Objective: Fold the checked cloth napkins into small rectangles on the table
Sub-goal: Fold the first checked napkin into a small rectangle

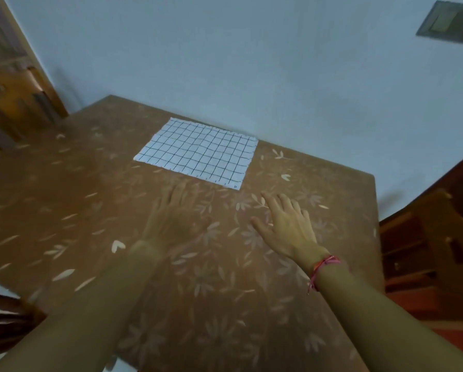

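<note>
White fabric with a black grid pattern identifies the checked napkin (198, 153), which lies spread flat on the far part of the table (64, 210), close to the pale blue wall (252, 63). The table carries a brown covering printed with pale leaves and flowers. Both hands are positioned on the near side of the napkin and apart from it. The left hand (171, 218) is blurred; its fingers appear extended and it grasps nothing. The right hand (286, 224) has its fingers spread and relaxed, also grasping nothing. A pink thread bracelet (323, 269) encircles the right wrist. Wooden furniture (13, 84) stands at the left, a wooden chair (423, 237) at the right, and a switch plate (450, 22) is mounted on the wall.
</note>
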